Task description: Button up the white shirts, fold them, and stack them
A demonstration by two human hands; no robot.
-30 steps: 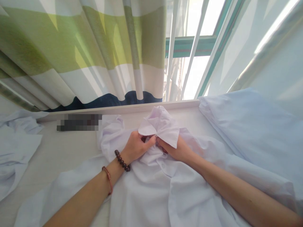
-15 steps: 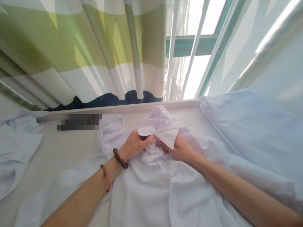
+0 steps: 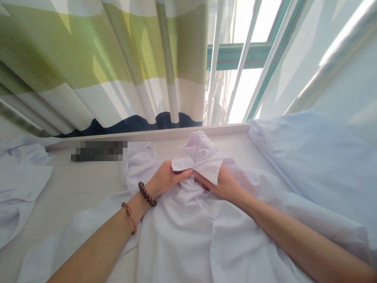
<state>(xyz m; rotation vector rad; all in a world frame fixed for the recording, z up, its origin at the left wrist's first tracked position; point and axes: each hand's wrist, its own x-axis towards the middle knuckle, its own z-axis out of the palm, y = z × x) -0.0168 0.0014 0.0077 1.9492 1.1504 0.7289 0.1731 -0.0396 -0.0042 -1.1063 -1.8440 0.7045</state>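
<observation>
A white shirt [image 3: 173, 232] lies spread over the pale surface, its collar [image 3: 207, 167] folded upright in the middle of the view. My left hand [image 3: 167, 179] pinches the shirt just under the left collar point, thumb pointing right. On the other side, my right hand [image 3: 222, 182] grips the cloth beneath the right collar point, which covers most of its fingers. Both hands meet at the front of the neck, where the collar ends come together. Whether a button sits between the fingertips is hidden.
Crumpled white cloth [image 3: 20, 192] lies at the left, and folded white fabric [image 3: 318, 157] at the right. A dark blurred-out object [image 3: 98, 151] rests near the raised back edge [image 3: 159, 134]. Behind hang a green and white curtain [image 3: 132, 59] and window bars [image 3: 243, 59].
My left wrist has shifted slightly left and up, and the fingertips of both hands have drawn closer together at the collar front. The shirt lies nearly the same.
</observation>
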